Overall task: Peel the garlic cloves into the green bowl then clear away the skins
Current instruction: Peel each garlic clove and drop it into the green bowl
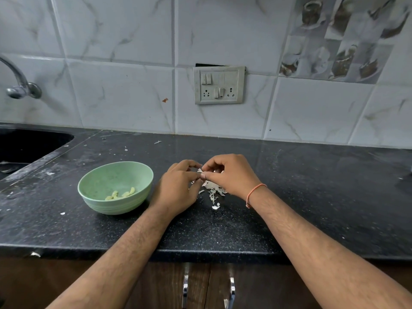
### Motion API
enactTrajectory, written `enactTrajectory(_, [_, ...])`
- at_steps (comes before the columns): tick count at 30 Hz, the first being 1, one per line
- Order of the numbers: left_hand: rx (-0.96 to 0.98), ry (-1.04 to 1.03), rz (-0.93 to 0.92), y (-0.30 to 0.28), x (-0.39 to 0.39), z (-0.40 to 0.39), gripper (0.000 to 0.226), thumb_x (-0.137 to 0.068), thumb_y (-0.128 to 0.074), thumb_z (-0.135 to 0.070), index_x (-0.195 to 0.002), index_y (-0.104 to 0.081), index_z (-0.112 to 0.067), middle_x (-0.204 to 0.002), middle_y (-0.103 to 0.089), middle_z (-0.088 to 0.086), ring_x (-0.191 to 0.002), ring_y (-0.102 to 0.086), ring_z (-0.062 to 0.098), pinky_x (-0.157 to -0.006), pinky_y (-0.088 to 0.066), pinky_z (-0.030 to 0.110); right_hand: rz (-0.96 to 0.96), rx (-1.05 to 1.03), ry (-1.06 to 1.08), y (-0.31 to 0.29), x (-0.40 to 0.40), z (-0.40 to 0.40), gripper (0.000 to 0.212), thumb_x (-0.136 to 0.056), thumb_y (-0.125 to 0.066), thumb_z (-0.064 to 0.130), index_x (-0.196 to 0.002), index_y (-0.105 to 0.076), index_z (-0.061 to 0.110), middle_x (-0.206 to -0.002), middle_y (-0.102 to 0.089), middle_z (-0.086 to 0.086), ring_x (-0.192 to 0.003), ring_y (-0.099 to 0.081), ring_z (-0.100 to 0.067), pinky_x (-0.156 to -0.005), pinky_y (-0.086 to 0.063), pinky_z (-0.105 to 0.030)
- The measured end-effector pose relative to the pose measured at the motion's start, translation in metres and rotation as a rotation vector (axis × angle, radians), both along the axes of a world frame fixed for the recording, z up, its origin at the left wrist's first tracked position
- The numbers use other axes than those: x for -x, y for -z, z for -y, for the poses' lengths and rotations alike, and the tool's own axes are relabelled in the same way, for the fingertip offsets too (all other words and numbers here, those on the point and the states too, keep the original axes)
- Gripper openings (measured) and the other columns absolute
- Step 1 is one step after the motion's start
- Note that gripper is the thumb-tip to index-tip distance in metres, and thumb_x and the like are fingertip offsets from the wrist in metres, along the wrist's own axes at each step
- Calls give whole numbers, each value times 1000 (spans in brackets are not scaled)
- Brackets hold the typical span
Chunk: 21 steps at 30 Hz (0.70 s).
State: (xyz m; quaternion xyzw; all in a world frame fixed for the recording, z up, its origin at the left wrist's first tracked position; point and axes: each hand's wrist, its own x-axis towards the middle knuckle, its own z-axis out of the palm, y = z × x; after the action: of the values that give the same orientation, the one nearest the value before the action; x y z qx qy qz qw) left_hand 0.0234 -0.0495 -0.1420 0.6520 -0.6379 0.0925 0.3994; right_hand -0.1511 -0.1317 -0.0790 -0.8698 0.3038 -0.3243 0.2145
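Head view of a black speckled stone countertop (289, 197) set against a wall of white marble-patterned tiles (116, 41). A pale green round bowl (98, 186) is seen standing on the countertop, left of centre; several peeled, pale yellow garlic cloves (121, 194) are seen lying in its bottom. Just right of the bowl, the left hand (178, 190) and the right hand (231, 175) are brought together above the counter, fingertips touching. The fingers of both are curled, and a small white papery piece, apparently a garlic clove in its skin (200, 171), is pinched between them; most of it is hidden by the fingers. A thin orange thread band (254, 192) is worn on the right wrist.

Directly beneath the hands, a loose heap of white papery garlic skins (213, 189) is seen on the countertop, with smaller flakes scattered towards the wall and round the bowl. A dark sink basin (26, 143) is recessed at the far left, with a chrome tap (20, 85) mounted above it. A grey switch-and-socket plate (219, 85) is fixed to the tiles behind the hands. Two metal cabinet handles (231, 291) are visible below the counter edge.
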Motion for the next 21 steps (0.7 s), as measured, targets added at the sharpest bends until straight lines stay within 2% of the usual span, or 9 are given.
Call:
enactTrajectory(4, [66,81,-98,1,1,1,32,-94,-55,-46,-96,-84,-34,-125,-68,-14,-106,-62,14,-85,-52,34,242,-332,-148,7,8,-5,25,-80,-94,18,-102,-83,22,-93,-81,4,-81,-69,-4,-79,-60,-23])
enactTrajectory(6, [82,121,-134,2,1,2,36,-93,-53,-49,-92,-85,-32,-126,-68,-13,-108,-63,12,-88,-52,33,323,-453,-213,11,11,-6,26,-83,-90,8,-106,-83,16,-101,-82,-5,-89,-74,-12,-80,-62,-28])
enactTrajectory(8, [77,152,-137,3,2,2,36,-93,-54,-50,-90,-85,-30,-126,-68,-13,-110,-63,11,-90,-53,34,351,-486,-218,13,12,-8,23,-85,-87,7,-107,-83,12,-103,-82,-6,-90,-76,-15,-78,-61,-28])
enactTrajectory(11, [78,184,-141,2,3,2,30,-95,-58,-48,-93,-84,-33,-125,-68,-14,-113,-65,11,-91,-55,37,363,-486,-198,14,12,-12,16,-87,-86,8,-102,-84,13,-98,-82,-2,-85,-75,-9,-75,-58,-22])
enactTrajectory(14, [41,180,-102,0,1,-1,27,-92,-68,-48,-112,-82,-36,-129,-66,-17,-118,-62,10,-96,-53,35,356,-464,-182,11,16,-14,12,-91,-83,11,-103,-83,12,-97,-82,-4,-88,-74,-11,-79,-63,-29])
enactTrajectory(16, [27,182,-81,-1,1,-1,28,-90,-76,-39,-117,-80,-35,-129,-65,-19,-119,-61,7,-100,-51,34,309,-442,-147,6,25,-13,13,-92,-83,14,-105,-83,12,-95,-81,-7,-86,-75,-15,-82,-66,-36])
enactTrajectory(17, [37,181,-90,-2,1,-1,25,-90,-78,-33,-115,-80,-33,-126,-66,-19,-117,-62,5,-100,-52,34,246,-411,-114,0,31,-11,13,-92,-83,15,-105,-83,14,-91,-81,-5,-82,-76,-15,-82,-66,-36])
enactTrajectory(19, [70,150,-114,-4,2,-1,20,-90,-81,-23,-109,-81,-31,-115,-70,-19,-108,-65,5,-96,-54,35,2,-285,-26,-10,48,-8,12,-92,-84,22,-104,-84,22,-83,-81,4,-75,-76,-10,-80,-64,-28])
enactTrajectory(21, [74,102,-115,-8,2,-2,17,-92,-80,-23,-108,-80,-30,-103,-74,-19,-99,-67,6,-92,-55,36,-280,-154,28,-18,63,-7,13,-93,-83,29,-106,-84,31,-81,-80,13,-73,-74,-1,-78,-57,-15])
